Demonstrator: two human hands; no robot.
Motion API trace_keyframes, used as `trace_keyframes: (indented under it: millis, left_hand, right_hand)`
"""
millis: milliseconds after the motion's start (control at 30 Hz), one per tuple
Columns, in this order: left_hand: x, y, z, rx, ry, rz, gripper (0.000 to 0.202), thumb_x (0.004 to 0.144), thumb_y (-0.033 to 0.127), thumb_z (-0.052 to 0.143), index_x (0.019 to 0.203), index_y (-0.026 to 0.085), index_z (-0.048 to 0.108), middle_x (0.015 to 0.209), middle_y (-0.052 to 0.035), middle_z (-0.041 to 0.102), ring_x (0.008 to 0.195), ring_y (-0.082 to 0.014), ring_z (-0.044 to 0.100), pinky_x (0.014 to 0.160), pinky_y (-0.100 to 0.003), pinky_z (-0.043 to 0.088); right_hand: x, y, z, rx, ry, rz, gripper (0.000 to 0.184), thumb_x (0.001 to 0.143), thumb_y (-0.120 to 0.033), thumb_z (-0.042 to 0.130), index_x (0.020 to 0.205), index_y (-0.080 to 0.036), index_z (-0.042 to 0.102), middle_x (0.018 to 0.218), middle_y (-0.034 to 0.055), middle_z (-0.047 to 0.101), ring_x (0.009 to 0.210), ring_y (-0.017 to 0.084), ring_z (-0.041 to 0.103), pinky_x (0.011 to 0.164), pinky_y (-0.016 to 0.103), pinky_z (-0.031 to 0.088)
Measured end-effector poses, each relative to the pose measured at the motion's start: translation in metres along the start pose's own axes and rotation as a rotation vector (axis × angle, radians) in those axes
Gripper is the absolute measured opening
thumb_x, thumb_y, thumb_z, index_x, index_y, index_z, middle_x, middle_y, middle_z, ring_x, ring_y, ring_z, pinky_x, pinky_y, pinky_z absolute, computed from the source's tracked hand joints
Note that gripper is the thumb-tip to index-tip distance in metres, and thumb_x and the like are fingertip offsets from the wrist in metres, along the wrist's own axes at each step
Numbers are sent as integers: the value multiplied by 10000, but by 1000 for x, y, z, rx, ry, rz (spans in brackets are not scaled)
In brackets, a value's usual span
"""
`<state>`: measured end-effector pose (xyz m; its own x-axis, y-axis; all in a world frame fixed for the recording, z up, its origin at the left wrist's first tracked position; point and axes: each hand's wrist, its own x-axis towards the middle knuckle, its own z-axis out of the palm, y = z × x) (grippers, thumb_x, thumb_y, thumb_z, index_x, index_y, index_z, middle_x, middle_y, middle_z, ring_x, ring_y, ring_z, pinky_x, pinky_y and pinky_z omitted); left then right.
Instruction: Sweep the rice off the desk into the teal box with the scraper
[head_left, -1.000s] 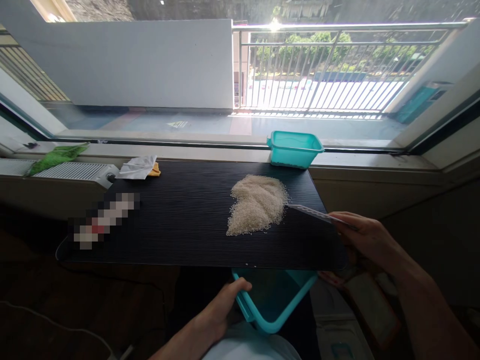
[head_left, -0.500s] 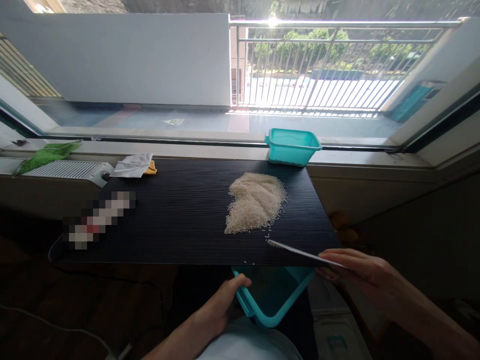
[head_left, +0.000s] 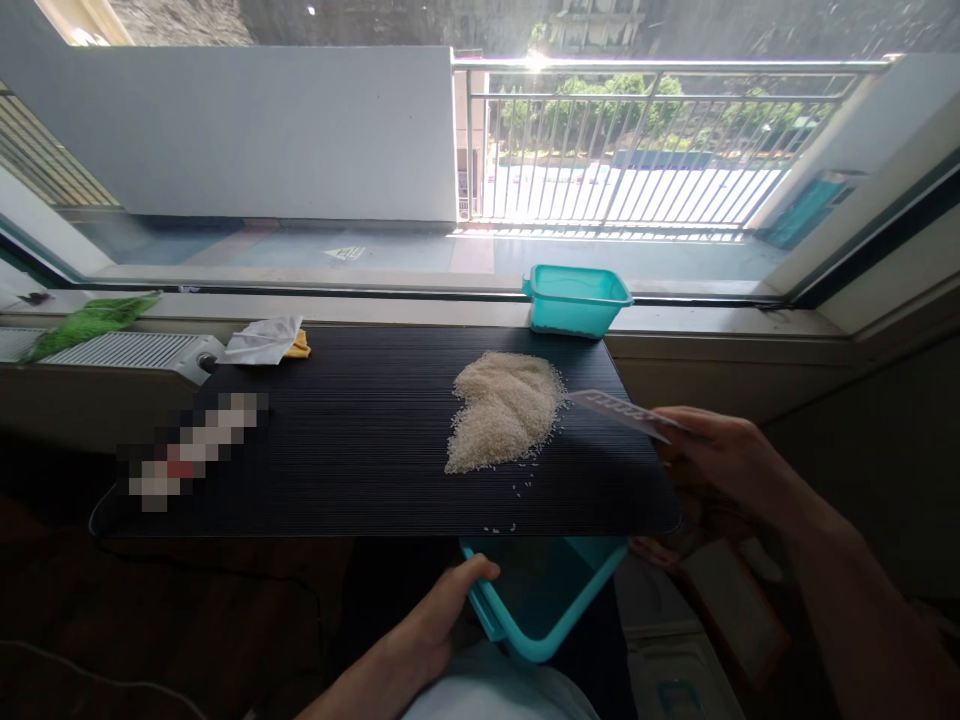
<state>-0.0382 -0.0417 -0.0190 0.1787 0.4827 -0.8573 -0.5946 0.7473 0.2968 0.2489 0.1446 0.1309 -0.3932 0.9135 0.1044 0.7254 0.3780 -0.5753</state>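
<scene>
White rice in a loose heap (head_left: 506, 415), ahead of both your hands, and here's your right hand (head_left: 718, 450), fingers closed on a thin, pale, flat card (head_left: 619, 411)! Its far end points at the heap's right side; whether it touches the grains, I can't tell. Down in front of you, your left hand (head_left: 450, 595) grips a rectangular turquoise plastic box (head_left: 541, 645) by its left rim, thumb over the edge, the box's far part hidden under the black, wood-grained table (head_left: 360, 440). Stray grains (head_left: 517, 489) dot the strip between heap and box.

Looks like the sweeping step: rice off the tabletop, into that box, with plenty left to go, I'd judge. The next move calls for the card's edge low behind the grains, a steady drag toward your left hand, box held close beneath.

Farther out, ahead of your right hand: a second turquoise box (head_left: 577, 305). Far ahead-left of your left: a crumpled white cloth (head_left: 262, 340).
</scene>
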Motion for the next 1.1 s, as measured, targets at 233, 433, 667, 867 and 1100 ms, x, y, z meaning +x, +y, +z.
trace_keyframes:
  millis: [233, 433, 667, 867, 1100]
  left_hand:
    - [-4, 2, 6, 15, 38, 11, 275, 664, 352, 761, 780, 202, 562, 646, -12, 584, 692, -227, 609, 744, -352, 504]
    - [-2, 3, 3, 24, 4, 7, 265, 667, 342, 758, 765, 202, 556, 637, -7, 571, 679, -216, 602, 745, -350, 508]
    - [-5, 4, 14, 45, -5, 11, 238, 697, 338, 723, 803, 163, 603, 700, -41, 613, 744, -225, 626, 761, -339, 521]
    - [-4, 3, 21, 75, 2, -1, 199, 719, 319, 695, 786, 151, 614, 680, -42, 617, 692, -204, 602, 708, -318, 516]
    - [-4, 1, 22, 42, -40, -32, 212, 707, 337, 699, 770, 153, 616, 633, -37, 627, 637, -206, 614, 685, -316, 510]
  right_hand:
    - [73, 18, 12, -61, 52, -3, 378, 935, -493, 505, 1054, -240, 760, 1103, 94, 776, 1017, 307, 702, 864, 381, 534]
    - [55, 18, 12, -44, -16, -33, 342, 919, -508, 522, 1002, -283, 766, 1079, 41, 783, 981, 312, 711, 850, 405, 557]
    - [4, -2, 6, -4, -136, -36, 355, 946, -497, 493, 1021, -277, 762, 1102, 35, 770, 987, 285, 715, 848, 369, 576]
    - [-44, -16, 15, 3, -134, -60, 391, 956, -474, 471, 1053, -243, 770, 1101, 92, 767, 977, 286, 725, 870, 393, 592]
    - [-99, -41, 25, 56, -235, -100, 299, 952, -307, 511, 1107, -285, 765, 1133, 63, 766, 982, 229, 737, 840, 300, 614]
